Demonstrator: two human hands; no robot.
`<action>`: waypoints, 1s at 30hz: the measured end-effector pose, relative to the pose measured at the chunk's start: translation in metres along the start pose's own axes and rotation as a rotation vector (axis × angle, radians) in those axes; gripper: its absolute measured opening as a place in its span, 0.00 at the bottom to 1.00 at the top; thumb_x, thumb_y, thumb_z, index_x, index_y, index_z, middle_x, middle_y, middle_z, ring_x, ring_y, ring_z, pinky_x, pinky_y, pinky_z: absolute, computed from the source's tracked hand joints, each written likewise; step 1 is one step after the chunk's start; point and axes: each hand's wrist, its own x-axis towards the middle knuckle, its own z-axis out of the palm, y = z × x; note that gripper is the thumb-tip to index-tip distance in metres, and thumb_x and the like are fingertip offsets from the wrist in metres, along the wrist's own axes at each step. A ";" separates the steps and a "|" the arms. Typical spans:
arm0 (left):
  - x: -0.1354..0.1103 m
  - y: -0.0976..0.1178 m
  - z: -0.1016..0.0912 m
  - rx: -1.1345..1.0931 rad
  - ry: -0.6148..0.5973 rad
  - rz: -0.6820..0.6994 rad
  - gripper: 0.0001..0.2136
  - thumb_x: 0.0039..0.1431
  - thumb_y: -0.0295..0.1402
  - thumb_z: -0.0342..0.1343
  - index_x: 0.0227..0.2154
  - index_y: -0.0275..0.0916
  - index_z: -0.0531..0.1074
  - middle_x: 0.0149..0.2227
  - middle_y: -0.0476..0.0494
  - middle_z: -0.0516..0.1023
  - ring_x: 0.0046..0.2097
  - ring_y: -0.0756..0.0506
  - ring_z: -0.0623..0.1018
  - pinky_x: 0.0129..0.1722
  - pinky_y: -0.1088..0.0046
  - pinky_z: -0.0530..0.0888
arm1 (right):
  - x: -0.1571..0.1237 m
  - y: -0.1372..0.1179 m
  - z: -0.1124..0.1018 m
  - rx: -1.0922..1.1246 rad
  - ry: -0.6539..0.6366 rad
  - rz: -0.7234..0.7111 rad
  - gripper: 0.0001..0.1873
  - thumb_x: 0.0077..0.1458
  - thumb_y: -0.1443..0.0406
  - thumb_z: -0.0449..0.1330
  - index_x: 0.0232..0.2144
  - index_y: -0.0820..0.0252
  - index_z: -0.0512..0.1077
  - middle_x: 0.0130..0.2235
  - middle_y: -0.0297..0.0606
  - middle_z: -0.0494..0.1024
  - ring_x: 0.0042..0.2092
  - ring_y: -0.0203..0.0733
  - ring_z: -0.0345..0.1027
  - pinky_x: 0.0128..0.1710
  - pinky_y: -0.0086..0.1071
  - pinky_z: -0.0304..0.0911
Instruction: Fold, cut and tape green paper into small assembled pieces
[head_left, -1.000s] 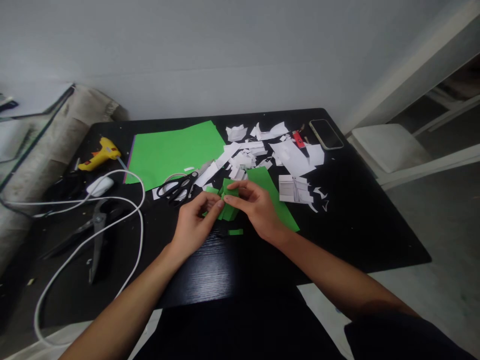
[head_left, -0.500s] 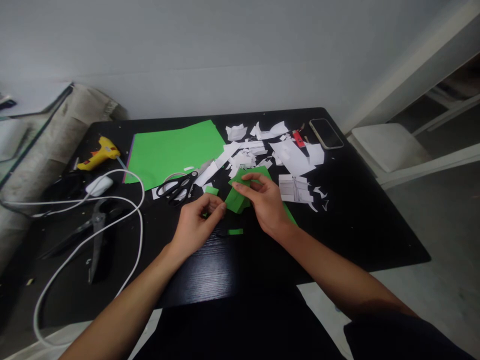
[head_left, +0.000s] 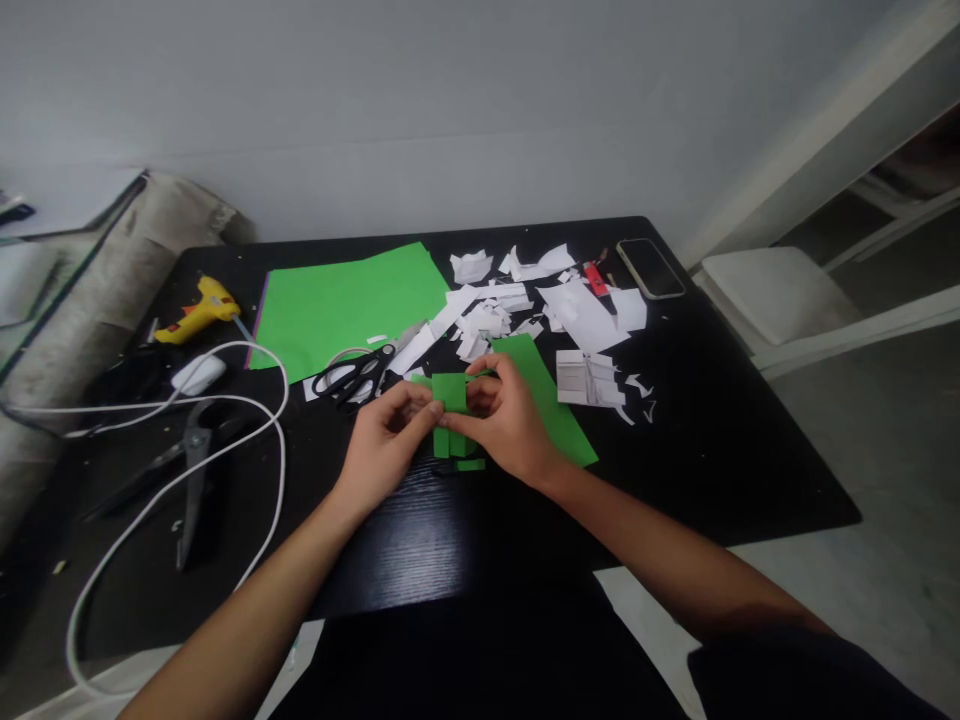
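Note:
Between my two hands is a small folded green paper piece (head_left: 450,392), held a little above the table. My left hand (head_left: 382,440) pinches its left edge between thumb and fingers. On the other side, my right hand (head_left: 511,420) grips it with the thumb across the front and the fingers behind. Parts of the piece are hidden by my fingers. A green paper sheet (head_left: 551,400) lies beneath and beyond my right hand. Just below the held piece, a small green strip (head_left: 471,465) rests on the table.
Black-handled scissors (head_left: 356,375) lie left of centre, near large green sheets (head_left: 345,300). White paper scraps (head_left: 487,320) spread across the back. A yellow glue gun (head_left: 199,310), shears (head_left: 196,470) and a looping white cable (head_left: 281,470) are at left. A phone (head_left: 651,268) lies back right.
The green piece has turned more upright and moved slightly left and down. My right hand has followed it, uncovering more of the green sheet; both hands now hold the piece.

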 end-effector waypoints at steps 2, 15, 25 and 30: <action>0.001 -0.001 -0.001 -0.021 0.023 -0.003 0.09 0.61 0.39 0.67 0.31 0.40 0.78 0.26 0.50 0.77 0.27 0.49 0.74 0.27 0.75 0.71 | 0.001 0.000 -0.001 -0.018 0.013 0.000 0.33 0.43 0.59 0.81 0.43 0.51 0.65 0.33 0.29 0.81 0.35 0.42 0.80 0.39 0.38 0.77; 0.002 0.004 -0.001 -0.087 0.016 -0.058 0.13 0.57 0.45 0.72 0.30 0.41 0.81 0.27 0.49 0.80 0.27 0.48 0.76 0.26 0.73 0.74 | 0.005 -0.007 -0.004 -0.018 0.014 0.060 0.19 0.44 0.54 0.80 0.33 0.55 0.81 0.34 0.36 0.85 0.38 0.44 0.81 0.43 0.41 0.78; -0.001 0.002 -0.001 0.056 0.107 0.011 0.12 0.59 0.38 0.68 0.25 0.40 0.73 0.23 0.53 0.69 0.25 0.51 0.67 0.24 0.75 0.65 | 0.003 -0.009 -0.002 -0.138 0.034 -0.020 0.09 0.54 0.57 0.73 0.33 0.54 0.82 0.35 0.37 0.85 0.39 0.45 0.79 0.41 0.39 0.75; -0.004 -0.002 -0.001 0.228 0.134 0.108 0.14 0.61 0.38 0.67 0.23 0.40 0.71 0.23 0.54 0.68 0.27 0.51 0.67 0.26 0.74 0.63 | -0.001 -0.010 0.000 -0.250 0.054 -0.099 0.08 0.56 0.58 0.71 0.30 0.54 0.79 0.32 0.36 0.83 0.35 0.43 0.77 0.37 0.39 0.73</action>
